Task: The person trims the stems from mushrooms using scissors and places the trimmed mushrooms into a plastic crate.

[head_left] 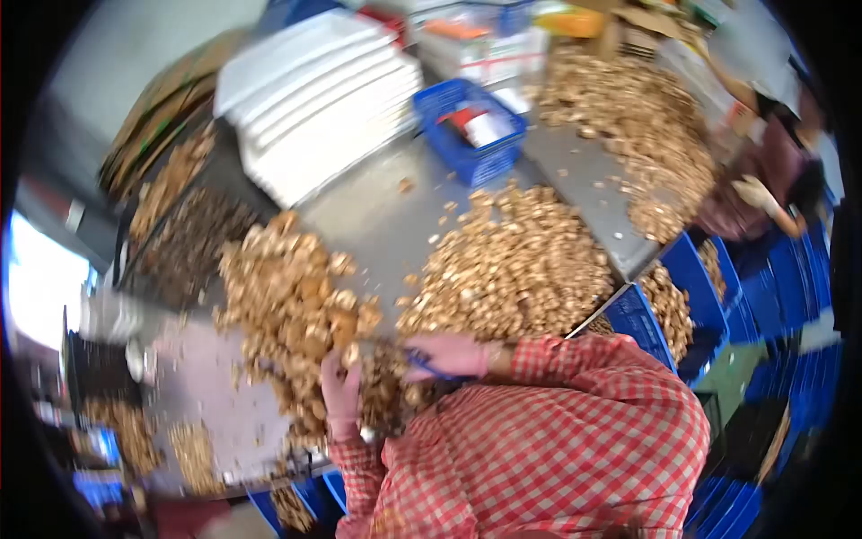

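Observation:
My right hand [453, 356], in a pink glove, is closed around blue-handled scissors [420, 361] that point toward my left hand. My left hand [340, 395], also gloved in pink, pinches what looks like a mushroom [351, 354] at its fingertips; blur hides the detail. Both hands are close together at the near edge of a heap of brown mushrooms [287, 296]. Smaller, paler mushroom pieces [512, 269] form another heap just beyond my right hand. Darker bits lie between the hands and my checked shirt.
White trays [314, 108] are stacked at the back of the metal table [368, 216]. Beside them stands a blue basket [471, 135] with red and white items inside. At the right, a co-worker [763, 180] is by another mushroom heap [637, 126]. Blue crates [642, 319] line the near right edge.

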`<state>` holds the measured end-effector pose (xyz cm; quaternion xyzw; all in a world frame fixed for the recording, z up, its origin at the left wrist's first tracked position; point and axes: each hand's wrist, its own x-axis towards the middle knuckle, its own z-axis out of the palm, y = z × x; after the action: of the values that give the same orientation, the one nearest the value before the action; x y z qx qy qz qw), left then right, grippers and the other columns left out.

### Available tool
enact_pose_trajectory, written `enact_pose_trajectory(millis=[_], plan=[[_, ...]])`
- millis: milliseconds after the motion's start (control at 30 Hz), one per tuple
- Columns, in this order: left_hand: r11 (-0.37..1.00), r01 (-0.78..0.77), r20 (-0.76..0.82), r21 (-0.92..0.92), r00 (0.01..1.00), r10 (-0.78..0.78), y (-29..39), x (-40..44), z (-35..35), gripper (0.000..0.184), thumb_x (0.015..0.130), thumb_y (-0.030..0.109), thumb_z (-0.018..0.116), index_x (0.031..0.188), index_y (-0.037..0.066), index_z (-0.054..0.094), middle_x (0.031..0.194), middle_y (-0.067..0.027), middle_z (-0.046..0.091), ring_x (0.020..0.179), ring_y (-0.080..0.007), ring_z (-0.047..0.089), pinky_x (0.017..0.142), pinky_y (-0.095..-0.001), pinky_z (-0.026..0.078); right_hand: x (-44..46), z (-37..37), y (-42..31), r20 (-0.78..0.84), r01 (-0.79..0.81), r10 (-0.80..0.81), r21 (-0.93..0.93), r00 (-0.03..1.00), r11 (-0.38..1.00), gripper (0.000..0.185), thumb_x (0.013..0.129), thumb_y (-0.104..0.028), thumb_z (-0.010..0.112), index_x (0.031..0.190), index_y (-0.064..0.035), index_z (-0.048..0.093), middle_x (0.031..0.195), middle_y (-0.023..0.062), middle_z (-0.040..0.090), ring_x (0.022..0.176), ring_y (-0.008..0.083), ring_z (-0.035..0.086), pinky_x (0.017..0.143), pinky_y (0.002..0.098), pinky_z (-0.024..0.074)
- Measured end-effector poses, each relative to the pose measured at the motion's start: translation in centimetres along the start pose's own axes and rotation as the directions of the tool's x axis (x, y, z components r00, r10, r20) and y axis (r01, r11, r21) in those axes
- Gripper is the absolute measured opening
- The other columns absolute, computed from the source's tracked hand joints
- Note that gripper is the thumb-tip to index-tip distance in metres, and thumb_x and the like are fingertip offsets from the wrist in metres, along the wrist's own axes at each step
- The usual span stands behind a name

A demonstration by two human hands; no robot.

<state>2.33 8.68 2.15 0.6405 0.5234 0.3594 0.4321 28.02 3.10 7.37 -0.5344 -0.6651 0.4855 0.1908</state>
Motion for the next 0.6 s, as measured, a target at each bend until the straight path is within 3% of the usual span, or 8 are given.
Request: enact_pose_trajectory(millis=[33, 67, 200, 300, 333, 500, 567, 600], plan=[[0.99, 0.053, -0.048, -0.134, 0.997, -0.06, 0.0, -0.6, -0.6, 0.049, 0.087, 0.012, 0.063, 0.131, -0.004, 0.049, 0.115, -0.0085, 0.062, 0.102, -0.0176, 0.058, 0.087, -0.0323, 0.047, -0.7, -0.6, -1.0, -0.002, -0.067, 0.067, -0.032, 0.998, 0.997, 0.072, 0.079, -0.062, 0.066, 0.13, -0.014, 0.05, 0.114, 0.0139, 0.063, 0.104, 0.0308, 0.062, 0.087, 0.0394, 0.0486], [0.976, 0.075, -0.077, -0.204, 0.993, -0.092, 0.5, -1.3, -1.2, 0.05, 0.087, 0.01, 0.062, 0.133, -0.004, 0.048, 0.115, -0.0087, 0.062, 0.101, -0.0171, 0.059, 0.088, -0.031, 0.047, -0.5, -0.1, -0.3, -0.052, 0.011, -0.011, 0.002, 0.999, 1.0, 0.076, 0.077, -0.06, 0.069, 0.133, -0.0149, 0.047, 0.115, 0.0131, 0.063, 0.106, 0.03, 0.062, 0.089, 0.0386, 0.0487], [0.852, 0.174, -0.064, -0.493, 0.97, -0.235, 4.0, -3.3, -2.2, 0.054, 0.088, 0.006, 0.059, 0.138, -0.005, 0.044, 0.113, -0.0095, 0.061, 0.095, -0.0143, 0.062, 0.088, -0.0264, 0.049, 0.0, 0.9, 0.0, -0.102, 0.095, -0.106, -0.112, 0.989, 0.989, 0.074, 0.071, -0.044, 0.081, 0.131, -0.0144, 0.051, 0.108, 0.0103, 0.062, 0.095, 0.0285, 0.062, 0.082, 0.0363, 0.0492], [0.787, 0.131, -0.067, -0.602, 0.975, -0.213, 4.1, -4.1, -2.0, 0.055, 0.087, 0.004, 0.06, 0.138, -0.006, 0.043, 0.115, -0.0105, 0.061, 0.096, -0.0135, 0.062, 0.087, -0.0254, 0.049, 0.5, 0.6, -1.3, 0.069, 0.04, -0.036, -0.059, 0.997, 0.997, 0.079, 0.07, -0.052, 0.079, 0.131, -0.0115, 0.051, 0.113, 0.0171, 0.061, 0.102, 0.0331, 0.061, 0.087, 0.0394, 0.0491], [0.769, 0.148, -0.041, -0.622, 0.975, -0.22, 4.7, -4.4, -2.0, 0.059, 0.086, 0.006, 0.061, 0.14, -0.006, 0.041, 0.119, -0.0079, 0.061, 0.101, -0.012, 0.06, 0.088, -0.0262, 0.049, 0.7, 1.3, -0.7, 0.016, 0.113, -0.112, -0.09, 0.994, 0.989, 0.079, 0.07, -0.053, 0.079, 0.13, -0.0115, 0.051, 0.11, 0.0159, 0.062, 0.1, 0.0321, 0.062, 0.085, 0.039, 0.0492], [0.919, 0.071, -0.087, -0.388, 0.99, -0.114, 2.3, -3.9, -0.9, 0.055, 0.083, 0.001, 0.065, 0.134, -0.005, 0.047, 0.115, -0.0066, 0.062, 0.099, -0.0099, 0.059, 0.085, -0.0224, 0.048, 0.5, 1.2, -1.3, -0.065, 0.14, -0.152, -0.162, 0.986, 0.977, 0.07, 0.073, -0.051, 0.077, 0.126, -0.0114, 0.055, 0.103, 0.0143, 0.064, 0.091, 0.0316, 0.064, 0.078, 0.038, 0.0508], [0.99, -0.085, -0.138, 0.113, 0.985, 0.1, 3.1, -3.9, -1.2, 0.046, 0.084, 0.002, 0.067, 0.127, -0.003, 0.053, 0.112, -0.0057, 0.062, 0.097, -0.0099, 0.06, 0.084, -0.0217, 0.049, 0.5, 1.6, -1.0, -0.099, 0.153, -0.169, -0.148, 0.981, 0.977, 0.066, 0.074, -0.049, 0.077, 0.124, -0.0115, 0.056, 0.1, 0.0142, 0.065, 0.089, 0.031, 0.065, 0.076, 0.0373, 0.0513], [0.996, 0.041, -0.135, -0.081, 0.989, -0.052, 1.6, -4.4, -1.3, 0.043, 0.082, 0.005, 0.07, 0.122, -0.004, 0.057, 0.109, -0.0054, 0.063, 0.096, -0.011, 0.06, 0.083, -0.0232, 0.049, 0.4, 1.9, -0.7, -0.07, 0.155, -0.167, -0.156, 0.983, 0.976, 0.063, 0.075, -0.049, 0.076, 0.122, -0.0114, 0.057, 0.094, 0.0134, 0.066, 0.084, 0.0304, 0.065, 0.073, 0.0367, 0.0517]])
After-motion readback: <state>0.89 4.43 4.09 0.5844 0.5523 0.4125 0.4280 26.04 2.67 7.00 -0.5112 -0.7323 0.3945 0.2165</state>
